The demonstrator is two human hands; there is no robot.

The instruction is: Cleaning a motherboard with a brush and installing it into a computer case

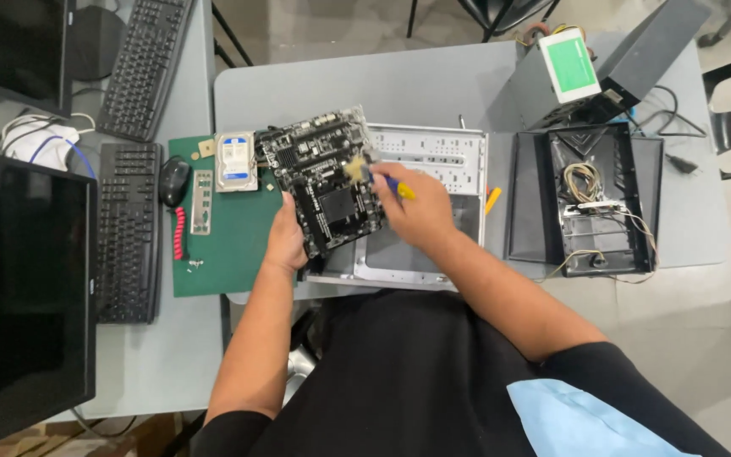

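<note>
The black motherboard (323, 182) is tilted up over the open metal computer case (420, 203), which lies flat on the grey surface (382, 85) in front of the person. The left hand (285, 241) grips the board's near left edge, fingers closed around it. The right hand (416, 207) is closed on a small brush with a blue and yellow handle (395, 186), its pale bristles touching the board's right side (the bristle end is blurred, so the exact contact spot is hard to tell).

Just left of the board a green mat (230, 254) carries a hard drive (236, 161), a metal port plate (201, 203) and a few small loose parts. Further left sit a mouse (173, 179), two keyboards (129, 228) and dark monitors (23, 279). To the right lies a black case panel with loose wires (585, 203), and beyond it a power supply box (556, 76).

With only one hand holding an edge, the board could slip or twist and knock against the case rim. Hard brushing could also bend pins or snag small components, in my judgement.
</note>
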